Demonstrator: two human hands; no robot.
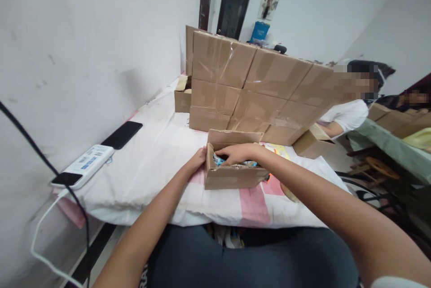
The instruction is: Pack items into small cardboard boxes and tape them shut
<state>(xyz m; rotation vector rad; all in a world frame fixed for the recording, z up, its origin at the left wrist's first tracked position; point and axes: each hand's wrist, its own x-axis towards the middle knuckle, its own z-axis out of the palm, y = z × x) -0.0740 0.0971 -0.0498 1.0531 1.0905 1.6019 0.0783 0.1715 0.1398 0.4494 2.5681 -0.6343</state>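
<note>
An open cardboard box [235,178] sits on the cloth-covered table in front of me, its flaps raised. My left hand [199,158] holds the box at its left end, fingers against the wall. Inside the box lie blue printed packets [251,163], partly covered by my right hand [234,154]. That hand reaches in from the right, palm down, with fingers stretched out and thumb apart over the packets. Its fingertips are partly hidden, and I see nothing clearly gripped. Some yellow and orange printed material [280,149] lies just right of the box.
A wall of stacked, taped boxes [262,86] stands behind. Smaller open boxes are at its left [182,100] and right [311,143]. A white power bank-like device [89,164] and a black phone [123,135] lie left. A person [350,115] is at the right.
</note>
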